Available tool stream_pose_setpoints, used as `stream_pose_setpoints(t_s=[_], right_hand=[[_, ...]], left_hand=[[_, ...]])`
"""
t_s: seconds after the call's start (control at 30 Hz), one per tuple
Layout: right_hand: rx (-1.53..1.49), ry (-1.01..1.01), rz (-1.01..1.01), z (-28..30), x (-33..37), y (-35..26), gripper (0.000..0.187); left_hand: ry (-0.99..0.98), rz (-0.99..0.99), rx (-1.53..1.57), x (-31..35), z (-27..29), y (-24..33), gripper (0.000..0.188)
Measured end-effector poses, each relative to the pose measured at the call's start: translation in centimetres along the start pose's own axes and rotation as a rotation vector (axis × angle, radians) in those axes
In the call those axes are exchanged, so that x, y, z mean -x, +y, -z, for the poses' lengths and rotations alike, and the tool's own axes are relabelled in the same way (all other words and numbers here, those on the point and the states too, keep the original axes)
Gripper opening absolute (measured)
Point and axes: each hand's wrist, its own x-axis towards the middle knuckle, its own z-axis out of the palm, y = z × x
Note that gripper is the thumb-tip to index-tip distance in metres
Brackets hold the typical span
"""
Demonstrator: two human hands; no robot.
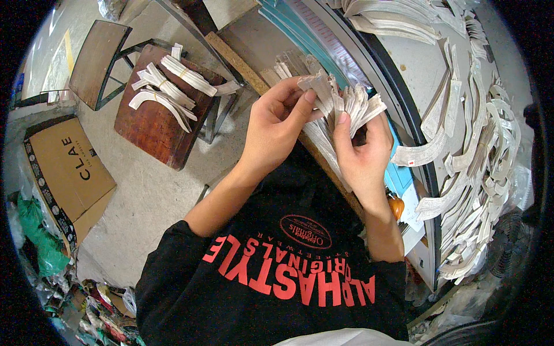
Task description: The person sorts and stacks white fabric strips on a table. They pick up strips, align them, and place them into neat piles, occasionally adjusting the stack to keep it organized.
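My right hand (pixel 367 151) is closed around a thick bundle of whitish fabric strips (pixel 365 106), its thumb pressed along the near side. The layered strip ends fan out above the thumb. My left hand (pixel 276 120) pinches the left part of the strips (pixel 321 92) between thumb and fingers, close beside the right thumb. The long tails hang down from the hands toward my lap, partly hidden by the right wrist. Behind the hands, more pale strips (pixel 283 64) lie by a wooden edge (pixel 242 62).
To the right, a dark-edged table (pixel 411 60) bears many loose and bundled curved strips (pixel 482 173). Teal folders and papers (pixel 300 32) lie below its edge. At left, a wooden chair (pixel 156 135) holds tied strip bundles (pixel 164 86); a cardboard box (pixel 72 167) and fabric scraps (pixel 107 314) sit lower left.
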Motion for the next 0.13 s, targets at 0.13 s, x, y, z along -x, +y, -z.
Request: stream_pose_setpoints(t_s=[0.13], right_hand=[[0.006,-0.013,-0.027,0.07,0.06,0.07,0.019]], left_hand=[[-0.018,-0.02,-0.022,0.03,0.01,0.03,0.033]])
